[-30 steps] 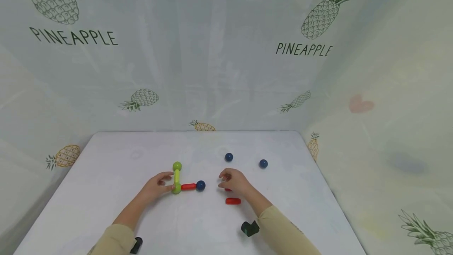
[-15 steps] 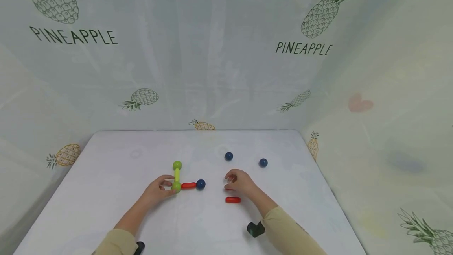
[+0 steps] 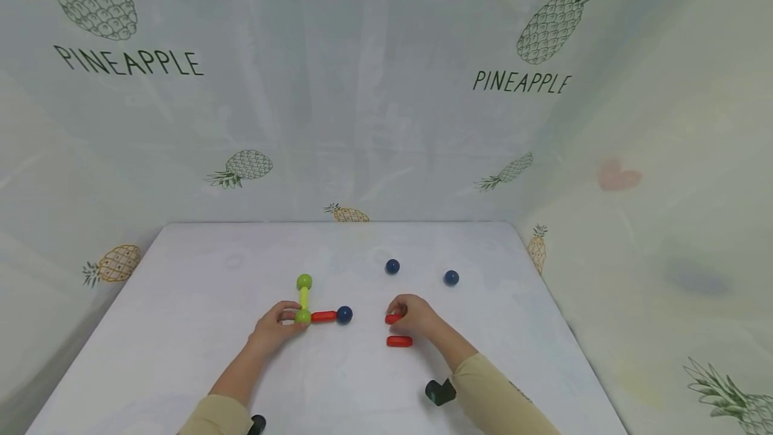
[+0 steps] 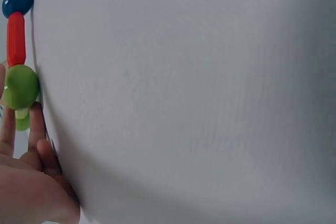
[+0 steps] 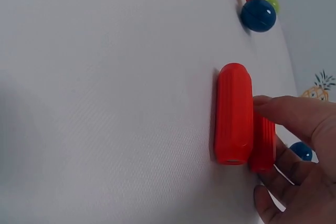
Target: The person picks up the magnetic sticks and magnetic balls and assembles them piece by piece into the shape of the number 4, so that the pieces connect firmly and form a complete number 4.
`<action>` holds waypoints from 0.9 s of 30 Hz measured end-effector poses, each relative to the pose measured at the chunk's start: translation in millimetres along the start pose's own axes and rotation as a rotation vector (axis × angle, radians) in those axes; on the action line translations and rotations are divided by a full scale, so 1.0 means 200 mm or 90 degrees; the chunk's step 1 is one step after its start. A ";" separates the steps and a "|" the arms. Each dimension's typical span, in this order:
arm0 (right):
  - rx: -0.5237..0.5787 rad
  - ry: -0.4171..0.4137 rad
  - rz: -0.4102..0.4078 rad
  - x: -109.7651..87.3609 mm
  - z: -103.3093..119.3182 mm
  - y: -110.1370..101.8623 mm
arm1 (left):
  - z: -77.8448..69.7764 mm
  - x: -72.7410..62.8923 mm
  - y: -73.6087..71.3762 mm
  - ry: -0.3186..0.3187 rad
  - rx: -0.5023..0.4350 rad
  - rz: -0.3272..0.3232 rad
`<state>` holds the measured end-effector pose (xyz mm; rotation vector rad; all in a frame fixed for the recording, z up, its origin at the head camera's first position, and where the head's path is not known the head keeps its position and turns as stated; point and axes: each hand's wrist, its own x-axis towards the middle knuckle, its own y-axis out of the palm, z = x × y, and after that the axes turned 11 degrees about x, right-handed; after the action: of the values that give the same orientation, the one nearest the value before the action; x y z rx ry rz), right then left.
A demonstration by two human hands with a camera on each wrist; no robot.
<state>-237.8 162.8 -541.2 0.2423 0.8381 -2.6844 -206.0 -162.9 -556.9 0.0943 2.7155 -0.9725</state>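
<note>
While your left hand (image 3: 272,329) holds the near green ball (image 3: 303,316), your right hand (image 3: 417,314) pinches the far red rod (image 3: 392,319) between its fingers, just beyond the near red rod (image 3: 400,341), whose ridges only the right wrist view shows.

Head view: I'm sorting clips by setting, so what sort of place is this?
Probably a screened-off tabletop play or work area: pineapple-print sheeting hangs behind and along both sides of a white tabletop, with red rods and dark blue balls, apparently toy building pieces, on it.

Beige sleeves (image 3: 498,395), black wrist cameras (image 3: 440,392)
</note>
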 end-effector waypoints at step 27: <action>0.011 -0.012 0.010 0.03 0.06 0.00 | 0.01 -0.02 0.04 -0.016 0.014 -0.070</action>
<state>-243.5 153.6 -533.0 0.2249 0.8053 -2.6764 -200.7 -157.5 -562.1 -0.0628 2.7115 -1.0263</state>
